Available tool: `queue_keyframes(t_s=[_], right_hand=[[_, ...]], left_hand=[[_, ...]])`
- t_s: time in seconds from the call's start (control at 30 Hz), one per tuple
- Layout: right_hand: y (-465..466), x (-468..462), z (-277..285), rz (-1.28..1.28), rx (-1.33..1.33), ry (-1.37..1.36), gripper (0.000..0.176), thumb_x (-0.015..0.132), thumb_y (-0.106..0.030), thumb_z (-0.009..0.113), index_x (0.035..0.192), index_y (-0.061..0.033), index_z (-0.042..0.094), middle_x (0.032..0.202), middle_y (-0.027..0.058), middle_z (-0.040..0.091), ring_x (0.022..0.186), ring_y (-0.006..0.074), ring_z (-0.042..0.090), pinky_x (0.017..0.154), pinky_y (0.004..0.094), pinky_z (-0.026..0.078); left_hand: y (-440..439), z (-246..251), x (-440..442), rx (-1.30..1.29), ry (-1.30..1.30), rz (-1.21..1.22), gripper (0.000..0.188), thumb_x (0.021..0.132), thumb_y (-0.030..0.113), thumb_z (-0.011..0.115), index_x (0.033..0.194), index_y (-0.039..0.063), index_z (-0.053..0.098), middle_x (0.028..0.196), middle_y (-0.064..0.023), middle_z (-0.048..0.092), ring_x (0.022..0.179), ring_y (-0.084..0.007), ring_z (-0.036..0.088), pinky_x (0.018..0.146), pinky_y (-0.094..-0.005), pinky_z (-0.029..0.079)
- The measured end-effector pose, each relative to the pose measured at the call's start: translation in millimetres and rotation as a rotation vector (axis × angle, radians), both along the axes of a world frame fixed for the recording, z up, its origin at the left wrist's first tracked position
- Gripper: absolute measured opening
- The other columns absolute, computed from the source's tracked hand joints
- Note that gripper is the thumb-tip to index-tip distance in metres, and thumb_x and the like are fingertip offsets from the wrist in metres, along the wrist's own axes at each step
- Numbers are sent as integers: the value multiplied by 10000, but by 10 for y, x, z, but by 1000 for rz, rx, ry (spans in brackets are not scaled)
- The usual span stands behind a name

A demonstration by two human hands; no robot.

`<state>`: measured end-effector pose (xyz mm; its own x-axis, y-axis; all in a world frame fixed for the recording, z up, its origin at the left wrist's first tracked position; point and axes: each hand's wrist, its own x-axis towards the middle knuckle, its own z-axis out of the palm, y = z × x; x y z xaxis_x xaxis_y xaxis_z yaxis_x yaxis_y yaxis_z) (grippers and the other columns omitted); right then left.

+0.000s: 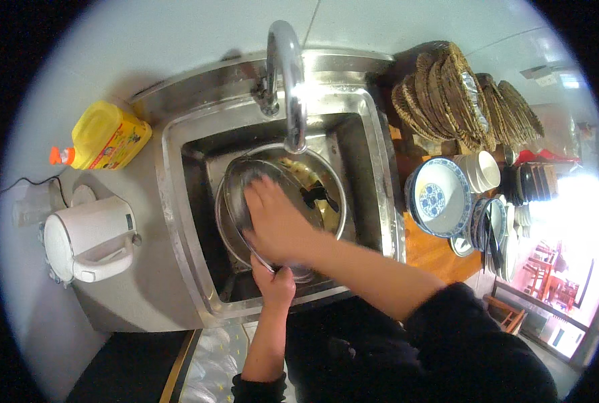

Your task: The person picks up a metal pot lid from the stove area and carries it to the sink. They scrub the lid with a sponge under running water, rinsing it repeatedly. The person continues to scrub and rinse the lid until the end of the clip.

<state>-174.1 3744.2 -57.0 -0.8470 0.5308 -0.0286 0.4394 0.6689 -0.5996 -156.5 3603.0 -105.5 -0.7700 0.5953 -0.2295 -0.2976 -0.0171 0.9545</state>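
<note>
A stainless steel bowl [235,194] is tilted inside the sink. My left hand [275,287] grips its near rim, with the thumb over the edge. Inside the bowl, my right hand [274,219] lies against the metal, its fingertips blurred; whether it holds anything is hidden. Beneath the tilted bowl sits a wider metal basin [345,201] with cloudy liquid and pale food scraps [299,170]. A dark, limp piece [320,195] shows at its right side. Over the far rim arches a chrome faucet [293,90].
The steel sink [178,242] surrounds the basin. To the left stand a yellow detergent jug [110,136] and a white electric kettle [90,239]. On the right are woven baskets [440,101], a blue-and-white bowl [438,196], white bowls [481,171] and more stacked dishes on a wooden surface [430,257].
</note>
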Motion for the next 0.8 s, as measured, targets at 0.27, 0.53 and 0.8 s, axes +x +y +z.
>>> queue_keyframes(t_s=[0.27,0.53,0.8], right_hand=[[767,-404,-80,-119,-268,-320,622,853,-292,663,1260,136,467,1279,345,497,1256,520,417,1087,539,337],[1000,-353,-249,-250,-446,-329,605,863,-306,627,1269,118,476,1339,290,487,1268,438,453,1008,534,407],[812,-252,-186,-266,-673,-357,669,834,-448,568,1198,112,567,1198,319,605,1076,401,614,958,453,453]], left_hand=[[24,-19,210,-176,236,-203,590,708,8,508,1287,-79,430,1150,-192,621,1066,-294,615,940,-369,461],[-355,-319,365,-228,464,-510,444,793,152,635,1172,-39,504,843,-235,656,800,-443,657,705,-409,540],[236,459,-113,-132,-106,-264,562,712,-28,632,1248,2,461,1116,-124,596,988,-298,615,819,-394,525]])
